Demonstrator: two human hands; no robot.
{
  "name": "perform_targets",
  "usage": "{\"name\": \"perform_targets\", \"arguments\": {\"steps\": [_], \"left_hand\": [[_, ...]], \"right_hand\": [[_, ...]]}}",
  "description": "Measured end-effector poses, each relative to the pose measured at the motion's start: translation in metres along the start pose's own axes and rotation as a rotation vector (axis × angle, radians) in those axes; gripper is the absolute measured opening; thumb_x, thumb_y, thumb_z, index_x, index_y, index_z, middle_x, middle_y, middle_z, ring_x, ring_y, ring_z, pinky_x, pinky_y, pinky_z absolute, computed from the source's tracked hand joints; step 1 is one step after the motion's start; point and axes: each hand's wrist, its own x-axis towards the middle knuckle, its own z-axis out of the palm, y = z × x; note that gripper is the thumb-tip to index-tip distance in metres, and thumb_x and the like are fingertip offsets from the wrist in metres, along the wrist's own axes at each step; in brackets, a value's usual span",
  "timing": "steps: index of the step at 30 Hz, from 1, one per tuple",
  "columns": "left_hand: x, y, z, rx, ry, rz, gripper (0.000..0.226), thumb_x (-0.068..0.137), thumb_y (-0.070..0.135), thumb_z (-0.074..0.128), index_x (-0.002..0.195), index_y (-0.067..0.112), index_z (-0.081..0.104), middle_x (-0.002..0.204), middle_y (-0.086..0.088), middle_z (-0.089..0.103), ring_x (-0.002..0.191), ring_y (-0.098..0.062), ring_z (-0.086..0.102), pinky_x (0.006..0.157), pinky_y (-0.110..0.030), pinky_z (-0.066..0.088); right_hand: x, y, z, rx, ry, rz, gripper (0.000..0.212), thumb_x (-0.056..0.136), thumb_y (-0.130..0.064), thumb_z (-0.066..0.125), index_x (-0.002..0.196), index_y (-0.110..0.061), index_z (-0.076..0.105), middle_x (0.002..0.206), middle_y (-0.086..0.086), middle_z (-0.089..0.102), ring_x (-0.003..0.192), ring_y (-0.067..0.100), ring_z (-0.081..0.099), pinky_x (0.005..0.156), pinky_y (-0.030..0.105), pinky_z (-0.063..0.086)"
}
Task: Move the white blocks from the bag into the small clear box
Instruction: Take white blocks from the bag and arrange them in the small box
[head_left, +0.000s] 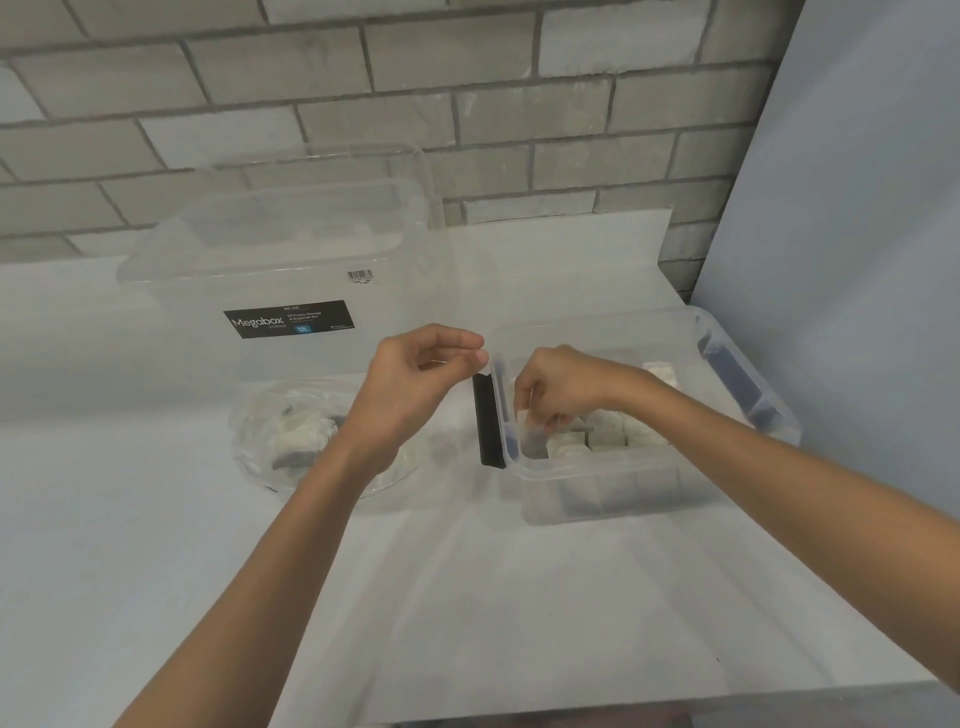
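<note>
Tabletop (156, 545), white, runs across the frame below a grey brick wall (363, 78). At upper left stands a big box (270, 249) of clear plastic, with a black label (291, 318) on its front. Below it, left of centre, lies the bag (260, 410), clear and crumpled, with a few white blocks (301, 436) inside it.

The left hand (410, 389) reaches up over the bag's right edge. Its fingers are curled, and thumb and forefinger pinch the far left corner of the box (613, 493) at the rim. A black latch (488, 421) hangs down that left end of the box.

Right of centre, the right hand (563, 387) dips inside the box, fingers curled downward around a white block (532, 428) at the left end. More white blocks (608, 434) sit packed side by side on the box floor, just right of the held one. A second dark latch (727, 376) shows at the box's right end.
</note>
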Motion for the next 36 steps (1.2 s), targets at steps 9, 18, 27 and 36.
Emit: {"name": "perform_targets", "arguments": {"steps": [9,18,27,36], "left_hand": [[-0.001,-0.005,-0.002,0.002,-0.006,-0.008,0.011,0.084,0.022,0.074,0.094,0.021,0.074,0.090,0.005,0.075,0.088,0.000,0.067,0.077,-0.012,0.042],[-0.002,-0.009,-0.004,0.004,-0.022,-0.008,0.011,0.083,0.023,0.074,0.094,0.021,0.074,0.092,0.004,0.075,0.086,0.001,0.066,0.074,-0.007,0.043],[-0.002,-0.021,-0.043,0.030,0.018,0.000,0.009,0.085,0.022,0.071,0.093,0.023,0.074,0.090,-0.004,0.074,0.076,-0.005,0.063,0.067,-0.008,0.044],[0.000,-0.054,-0.150,0.451,-0.102,-0.079,0.014,0.086,0.010,0.063,0.082,0.017,0.075,0.074,0.006,0.072,0.070,-0.011,0.065,0.064,-0.009,0.045]], "right_hand": [[0.003,0.002,0.011,-0.201,-0.002,-0.009,0.012,0.077,-0.006,0.073,0.087,-0.010,0.067,0.078,0.001,0.062,0.064,0.015,0.060,0.053,0.017,0.044],[0.003,0.006,0.008,-0.214,0.089,0.016,0.014,0.075,-0.015,0.078,0.082,-0.009,0.068,0.080,0.001,0.064,0.070,0.016,0.060,0.052,0.020,0.041],[-0.031,-0.053,-0.042,0.042,0.469,-0.113,0.010,0.088,-0.015,0.063,0.085,-0.017,0.072,0.076,-0.004,0.070,0.062,0.007,0.064,0.056,0.007,0.046],[-0.001,-0.168,0.020,0.139,0.224,-0.313,0.007,0.086,-0.013,0.065,0.086,-0.015,0.072,0.071,-0.005,0.070,0.064,0.006,0.068,0.056,0.010,0.048]]}}
